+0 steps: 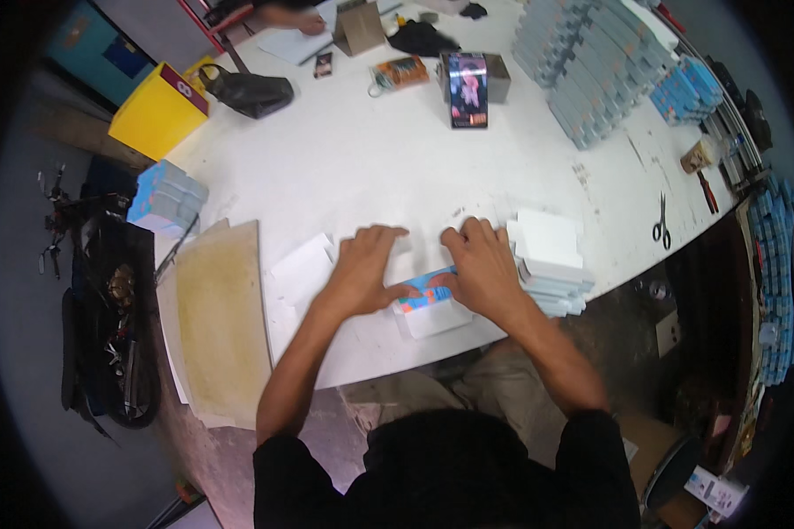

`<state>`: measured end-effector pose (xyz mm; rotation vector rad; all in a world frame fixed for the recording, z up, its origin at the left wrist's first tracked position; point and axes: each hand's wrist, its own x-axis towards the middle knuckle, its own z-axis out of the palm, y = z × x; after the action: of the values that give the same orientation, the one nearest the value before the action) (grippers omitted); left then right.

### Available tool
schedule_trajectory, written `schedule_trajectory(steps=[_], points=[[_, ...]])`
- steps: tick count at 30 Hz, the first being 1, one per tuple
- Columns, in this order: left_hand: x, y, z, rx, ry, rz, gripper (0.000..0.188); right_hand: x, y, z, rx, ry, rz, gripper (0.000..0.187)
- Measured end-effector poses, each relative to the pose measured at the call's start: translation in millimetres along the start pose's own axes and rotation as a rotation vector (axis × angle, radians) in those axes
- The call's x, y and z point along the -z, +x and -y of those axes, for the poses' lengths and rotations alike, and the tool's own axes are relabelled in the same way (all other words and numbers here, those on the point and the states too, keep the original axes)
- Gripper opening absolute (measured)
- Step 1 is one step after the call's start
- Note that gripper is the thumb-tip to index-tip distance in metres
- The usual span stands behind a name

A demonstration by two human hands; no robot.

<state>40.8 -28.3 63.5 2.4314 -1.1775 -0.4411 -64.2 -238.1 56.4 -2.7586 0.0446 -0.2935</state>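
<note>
A small blue-printed carton (425, 298) with a white flap (437, 321) lies near the table's front edge, between my hands. My left hand (362, 271) grips its left side, thumb pressed on the blue face and fingers curved beyond it. From the right, my right hand (485, 273) has its thumb on the same face, its fingers bent over the far side. Flat white card pieces (300, 269) rest beside my left wrist. Just right of my right hand is a stack of white and pale blue flat cartons (551, 256).
Tall stacks of grey-blue cartons (595, 66) stand at the far right. Scissors (662, 220) lie near the right edge. Brown boards (220, 317) sit at left, below a blue carton bundle (168, 196) and yellow box (161, 110). Another person's hand (307, 21) shows at the far side.
</note>
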Motion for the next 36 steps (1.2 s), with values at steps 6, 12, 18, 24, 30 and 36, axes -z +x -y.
schedule_trajectory(steps=[6,12,18,24,30,36], points=[[18,-17,-20,0.005,0.117,-0.143,0.109,12,-24,16,0.301,0.054,-0.057,0.043],[12,-54,-19,-0.3,-0.467,-0.499,0.093,54,-75,-4,0.349,0.154,-0.305,0.041],[-25,-46,-41,-0.144,0.031,-0.055,0.085,91,-123,-96,-0.003,-0.162,-0.051,0.036],[-27,-39,-49,-0.184,0.232,0.004,0.081,69,-118,-53,0.12,-0.055,-0.229,0.039],[-34,-32,-41,-0.167,0.214,0.026,0.07,-4,-84,-13,0.458,0.09,0.015,0.043],[-10,-23,-34,-0.172,0.043,0.151,0.065,3,-68,-11,0.486,0.045,0.152,0.029]])
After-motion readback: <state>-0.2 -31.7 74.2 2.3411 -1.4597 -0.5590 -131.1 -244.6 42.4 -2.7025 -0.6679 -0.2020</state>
